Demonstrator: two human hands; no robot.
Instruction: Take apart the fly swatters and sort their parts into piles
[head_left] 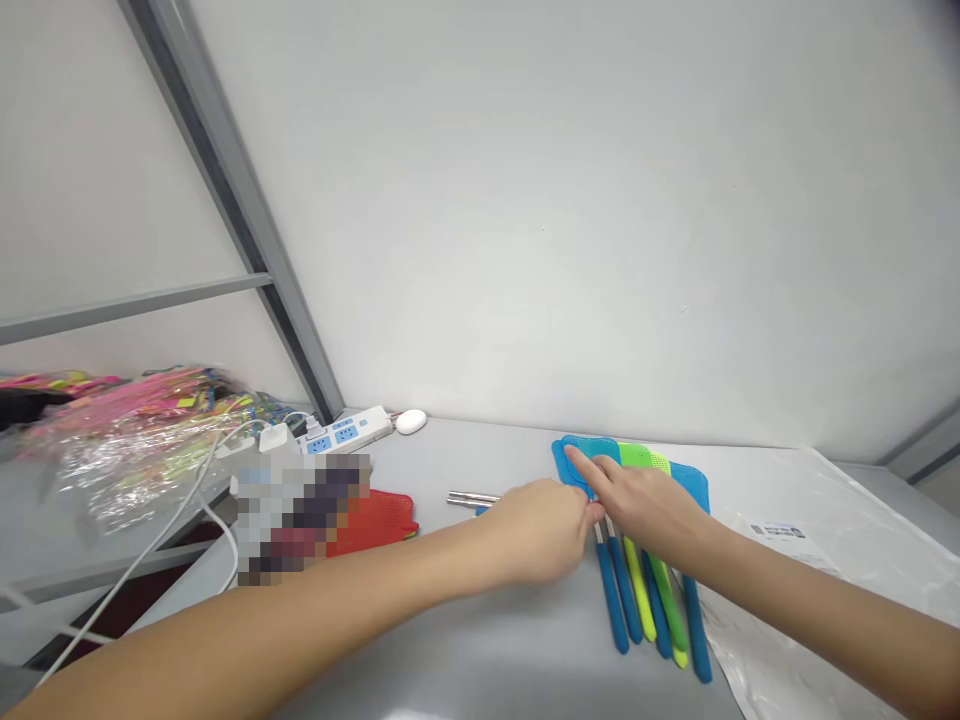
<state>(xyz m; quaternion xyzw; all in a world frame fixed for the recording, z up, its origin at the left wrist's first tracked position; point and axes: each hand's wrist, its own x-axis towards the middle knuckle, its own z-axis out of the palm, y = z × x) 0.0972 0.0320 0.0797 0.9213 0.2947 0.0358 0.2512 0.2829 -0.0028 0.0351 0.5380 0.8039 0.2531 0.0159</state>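
Note:
Several fly swatters with blue, green and yellow heads lie fanned out on the table, their coloured handles toward me. My left hand [544, 530] is closed, its fingertips at the neck of the leftmost blue fly swatter [571, 462]. From above and the right, my right hand [637, 500] grips the same neck, with the index finger stretched across the blue head. Both hands partly cover the shafts. Shiny metal rods [469, 498] poke out to the left behind my left hand; whether it holds them I cannot tell.
Red fly swatter heads [379, 515] lie left, beside a blurred-out patch. Behind them are a white power strip [349, 432] with cables and a white oval device [411, 421]. Clear plastic packaging [780, 600] covers the right side. Bagged colourful goods [142, 430] sit far left.

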